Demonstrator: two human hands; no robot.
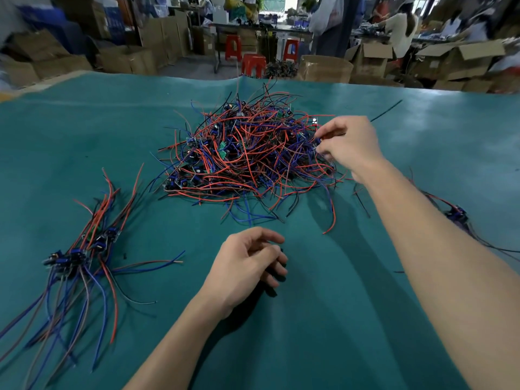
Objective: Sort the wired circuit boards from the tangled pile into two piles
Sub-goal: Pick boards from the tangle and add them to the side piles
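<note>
A tangled pile (pixel 247 153) of small circuit boards with red, blue and black wires lies in the middle of the green table (pixel 309 319). My right hand (pixel 349 144) reaches into the pile's right edge and pinches a wired board there with thumb and fingers. My left hand (pixel 247 266) hovers over bare green surface nearer to me, its fingers loosely curled and holding nothing. A sorted pile (pixel 76 257) of boards with long wires lies at the left. A smaller pile (pixel 457 213) sits at the right, partly hidden behind my right forearm.
A single black wire (pixel 385 109) lies beyond the pile at the far right. Past the table's far edge stand red stools (pixel 253 63) and cardboard boxes (pixel 326 67). People work at benches in the background.
</note>
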